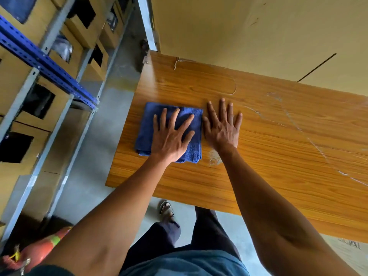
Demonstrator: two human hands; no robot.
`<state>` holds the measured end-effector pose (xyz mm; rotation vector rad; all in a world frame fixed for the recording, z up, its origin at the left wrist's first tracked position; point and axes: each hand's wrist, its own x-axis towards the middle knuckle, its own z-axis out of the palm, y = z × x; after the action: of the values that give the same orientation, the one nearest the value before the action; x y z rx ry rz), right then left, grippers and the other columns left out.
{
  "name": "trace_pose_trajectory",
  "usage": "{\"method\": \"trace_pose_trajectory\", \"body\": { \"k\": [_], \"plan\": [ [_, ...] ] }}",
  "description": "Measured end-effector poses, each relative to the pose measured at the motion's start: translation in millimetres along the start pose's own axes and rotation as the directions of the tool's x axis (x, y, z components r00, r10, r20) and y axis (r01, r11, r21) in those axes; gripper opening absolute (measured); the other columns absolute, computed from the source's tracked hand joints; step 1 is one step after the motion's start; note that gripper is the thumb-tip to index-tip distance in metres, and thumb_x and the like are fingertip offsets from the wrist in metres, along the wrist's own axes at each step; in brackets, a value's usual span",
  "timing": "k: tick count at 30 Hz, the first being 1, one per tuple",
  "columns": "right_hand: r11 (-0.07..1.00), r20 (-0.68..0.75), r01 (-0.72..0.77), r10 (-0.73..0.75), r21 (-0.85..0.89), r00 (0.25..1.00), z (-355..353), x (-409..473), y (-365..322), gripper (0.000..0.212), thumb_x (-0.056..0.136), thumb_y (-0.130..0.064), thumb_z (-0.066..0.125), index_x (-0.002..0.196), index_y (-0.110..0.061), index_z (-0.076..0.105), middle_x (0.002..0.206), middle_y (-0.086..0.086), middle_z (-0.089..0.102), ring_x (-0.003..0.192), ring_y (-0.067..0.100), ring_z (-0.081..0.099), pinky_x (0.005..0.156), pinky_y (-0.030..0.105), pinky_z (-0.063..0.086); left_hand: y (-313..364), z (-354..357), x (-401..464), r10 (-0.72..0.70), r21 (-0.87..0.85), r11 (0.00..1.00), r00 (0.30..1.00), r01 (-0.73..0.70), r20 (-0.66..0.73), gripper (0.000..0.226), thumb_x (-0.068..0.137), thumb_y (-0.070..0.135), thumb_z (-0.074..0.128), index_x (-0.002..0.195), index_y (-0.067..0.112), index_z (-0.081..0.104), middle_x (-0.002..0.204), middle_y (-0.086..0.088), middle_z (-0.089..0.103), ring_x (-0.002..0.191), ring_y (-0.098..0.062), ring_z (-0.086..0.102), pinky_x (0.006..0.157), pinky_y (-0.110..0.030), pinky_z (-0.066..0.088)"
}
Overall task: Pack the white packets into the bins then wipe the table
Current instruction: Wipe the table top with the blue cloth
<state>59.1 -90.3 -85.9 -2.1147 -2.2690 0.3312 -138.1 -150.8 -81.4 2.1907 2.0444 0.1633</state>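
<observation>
On the table (258, 156), left hand (171, 136) presses the folded blue cloth (147, 126) flat-fingered for wiping; right hand (222, 128), fingers spread, braces beside it, holding nothing.

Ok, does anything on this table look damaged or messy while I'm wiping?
Yes. The wooden table has pale scratch lines running diagonally across its right side, and a whitish scuffed patch beside the right wrist. The blue cloth lies folded flat under the left hand.

Soft, even daylight fills the scene, with no hard shadows. A pale sheen lies on the table (278, 136) at its far left corner. Left of the table, the shelves (39, 56) are blurred and bent by wide-angle distortion.
</observation>
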Motion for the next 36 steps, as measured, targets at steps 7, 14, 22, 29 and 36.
{"method": "trace_pose_trajectory", "body": {
  "k": [7, 14, 22, 29, 36],
  "plan": [
    [1.0, -0.008, -0.023, 0.023, 0.005, 1.0, -6, 31, -9, 0.066, 0.105, -0.07, 0.005, 0.166, -0.045, -0.003, 0.176, -0.003, -0.012, 0.162, 0.027, -0.014, 0.126, 0.065, -0.004, -18, 5, 49, -0.015, 0.051, 0.999, 0.999, 0.013, 0.032, 0.058, 0.11, 0.059, 0.018, 0.166, 0.048, 0.011, 0.177, 0.003, 0.01, 0.163, -0.039, 0.0, 0.12, -0.08, 0.005],
    [0.999, -0.019, -0.051, 0.051, -0.007, 0.999, -6, 76, -14, 0.069, 0.103, -0.071, 0.005, 0.166, -0.044, -0.003, 0.176, -0.003, -0.013, 0.162, 0.028, -0.013, 0.125, 0.066, -0.003, -45, -2, 143, -0.097, 0.021, 0.995, 0.995, 0.096, 0.038, 0.067, 0.104, 0.068, 0.018, 0.166, 0.041, 0.016, 0.176, 0.001, 0.012, 0.162, -0.039, 0.002, 0.12, -0.078, 0.0],
    [0.998, -0.022, -0.051, 0.05, -0.032, 0.999, -6, 107, -14, 0.07, 0.103, -0.072, 0.005, 0.166, -0.043, -0.006, 0.175, -0.002, -0.016, 0.162, 0.03, -0.014, 0.125, 0.067, -0.002, -66, -8, 192, -0.11, -0.019, 0.994, 0.992, 0.111, 0.07, 0.066, 0.101, 0.076, 0.015, 0.163, 0.054, 0.012, 0.176, 0.0, -0.001, 0.163, -0.037, -0.004, 0.123, -0.074, -0.004],
    [0.998, -0.015, -0.05, 0.049, -0.035, 0.999, -10, 106, -15, 0.072, 0.102, -0.073, 0.003, 0.166, -0.042, -0.009, 0.175, -0.001, -0.018, 0.161, 0.03, -0.016, 0.125, 0.066, -0.002, -53, -3, 114, -0.131, 0.05, 0.99, 0.991, 0.13, 0.033, 0.059, 0.107, 0.065, 0.013, 0.164, 0.053, 0.007, 0.177, -0.005, 0.007, 0.162, -0.042, -0.003, 0.123, -0.074, 0.002],
    [0.998, -0.024, -0.055, 0.054, -0.032, 0.998, -8, 108, -14, 0.072, 0.103, -0.073, 0.003, 0.166, -0.041, -0.01, 0.175, -0.001, -0.019, 0.161, 0.03, -0.016, 0.126, 0.066, -0.002, -72, -6, 166, -0.13, 0.042, 0.991, 0.991, 0.129, 0.026, 0.061, 0.107, 0.064, 0.013, 0.166, 0.05, 0.008, 0.177, -0.002, 0.006, 0.162, -0.039, -0.004, 0.123, -0.074, 0.0]
  ]
}}
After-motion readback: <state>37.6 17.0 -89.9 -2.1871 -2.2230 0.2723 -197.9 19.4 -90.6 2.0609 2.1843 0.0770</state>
